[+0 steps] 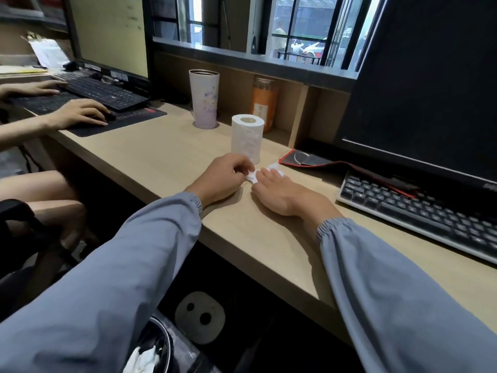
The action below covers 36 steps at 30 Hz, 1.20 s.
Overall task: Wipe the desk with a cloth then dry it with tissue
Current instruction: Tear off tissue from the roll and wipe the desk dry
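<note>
My left hand (224, 175) pinches one end of a small white tissue (252, 175) between thumb and fingers, mid-frame on the desk (166, 154). My right hand (282, 193) lies palm-down just beside it, fingers curled over the tissue's other end and pressing it down. Just above stands a tissue roll (247, 138), upright. A keyboard (419, 211) sits at right, a tumbler (204, 99) further up, and another person's hands (78, 113) at upper left.
</note>
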Each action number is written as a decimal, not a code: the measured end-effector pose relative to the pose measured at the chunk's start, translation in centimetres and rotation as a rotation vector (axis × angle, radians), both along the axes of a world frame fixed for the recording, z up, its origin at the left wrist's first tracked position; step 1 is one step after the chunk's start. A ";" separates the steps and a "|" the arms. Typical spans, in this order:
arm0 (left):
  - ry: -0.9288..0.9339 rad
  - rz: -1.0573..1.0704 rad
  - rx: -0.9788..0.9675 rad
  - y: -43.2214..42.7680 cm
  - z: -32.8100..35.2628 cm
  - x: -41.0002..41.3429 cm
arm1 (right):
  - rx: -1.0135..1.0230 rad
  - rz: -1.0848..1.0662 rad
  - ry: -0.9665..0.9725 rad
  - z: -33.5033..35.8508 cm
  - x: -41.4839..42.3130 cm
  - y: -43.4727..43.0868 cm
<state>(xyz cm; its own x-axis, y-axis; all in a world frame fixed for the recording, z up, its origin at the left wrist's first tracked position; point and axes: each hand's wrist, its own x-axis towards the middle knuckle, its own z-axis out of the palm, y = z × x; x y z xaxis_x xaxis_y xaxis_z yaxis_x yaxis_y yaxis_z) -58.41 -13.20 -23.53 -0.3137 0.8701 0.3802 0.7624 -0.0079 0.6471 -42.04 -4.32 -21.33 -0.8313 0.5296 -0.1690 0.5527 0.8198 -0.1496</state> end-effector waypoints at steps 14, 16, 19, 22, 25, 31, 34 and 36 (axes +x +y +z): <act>-0.213 -0.037 -0.030 -0.6 0.6 0.5 | -0.003 0.199 -0.025 -0.7 1.8 -6.8; -0.252 -0.033 -0.027 -0.6 0.5 0.4 | 0.010 0.224 -0.026 -0.9 2.4 -7.6; -0.258 -0.031 -0.031 -0.6 0.5 0.5 | 0.010 0.203 0.000 -0.5 2.2 -7.5; -0.248 -0.019 -0.027 -0.5 0.5 0.5 | 0.016 0.172 0.020 -0.7 1.7 -8.4; -0.262 -0.016 -0.018 -0.5 0.4 0.5 | 0.038 0.229 0.016 -1.2 2.5 -10.5; -0.259 -0.029 -0.023 -0.5 0.5 0.4 | 0.114 0.272 -0.009 -0.9 2.2 -11.7; -0.266 -0.029 -0.033 -0.6 0.5 0.5 | 0.156 0.294 0.023 -1.3 2.6 -12.5; -0.246 -0.023 -0.032 -0.6 0.5 0.4 | 0.164 0.315 0.001 -1.5 3.5 -13.4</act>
